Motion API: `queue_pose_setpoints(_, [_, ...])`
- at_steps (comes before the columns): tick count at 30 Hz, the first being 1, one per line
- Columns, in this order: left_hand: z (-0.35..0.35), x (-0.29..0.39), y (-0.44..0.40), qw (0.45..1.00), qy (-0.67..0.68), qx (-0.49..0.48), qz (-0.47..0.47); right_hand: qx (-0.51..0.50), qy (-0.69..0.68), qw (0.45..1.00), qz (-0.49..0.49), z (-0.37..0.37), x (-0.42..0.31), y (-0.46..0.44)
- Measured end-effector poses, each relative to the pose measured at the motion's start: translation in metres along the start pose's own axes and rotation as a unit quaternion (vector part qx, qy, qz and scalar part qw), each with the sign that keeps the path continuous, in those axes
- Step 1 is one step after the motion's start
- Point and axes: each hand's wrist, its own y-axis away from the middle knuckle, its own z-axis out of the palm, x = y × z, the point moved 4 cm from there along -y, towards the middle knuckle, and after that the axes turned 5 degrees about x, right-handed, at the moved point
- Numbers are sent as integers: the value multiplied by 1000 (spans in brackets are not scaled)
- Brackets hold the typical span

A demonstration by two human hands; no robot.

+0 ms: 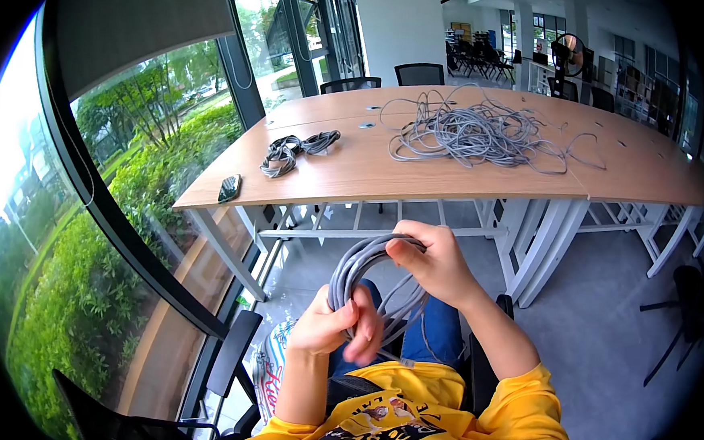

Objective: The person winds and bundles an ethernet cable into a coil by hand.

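A coil of grey cable [355, 267] is held up in front of my lap, wound in several loops. My left hand [336, 324] grips the coil's lower left side, its fingers slightly blurred. At the top right of the loops, my right hand [438, 266] is closed round the cable with the thumb pressed over it. A loose cable end with a clear plug [406, 362] hangs near my yellow shirt. Beyond my hands, a tangled heap of grey cable [478, 135] lies on the wooden table [354, 180].
Tied cable bundles [292, 150] lie on the table's left part, with a phone [230, 188] near its left corner. Black chairs [419, 74] stand behind the table. Tall windows [155, 143] are on the left. White table legs [548, 248] stand ahead.
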Motion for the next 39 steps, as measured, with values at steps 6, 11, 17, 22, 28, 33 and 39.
queue_pose_setpoints(6, [0, 0, 0, 997, 47, -44, -49, -27, 11, 999, -15, 1, -5, -4])
queue_pose_setpoints(11, [6, -2, -4, 997, 30, -63, -13, -58, -23, 997, 34, 2, 8, -7])
queue_pose_setpoints(17, [9, 6, -1, 997, 28, -33, 63, -61, -21, 998, 7, 10, 20, 0])
queue_pose_setpoints(22, [5, 29, 0, 982, 53, 66, 168, -66, -123, 983, 121, 21, 59, 11])
queue_pose_setpoints(28, [2, 59, 9, 951, -23, 127, 282, -227, -110, 943, 218, 11, 77, 29])
queue_pose_setpoints(33, [-3, 68, 12, 924, -37, 180, 336, -144, 34, 974, 170, 2, 75, 26])
queue_pose_setpoints(39, [-10, 59, 7, 883, -210, 266, 324, -24, 393, 913, -103, 6, 24, 5])
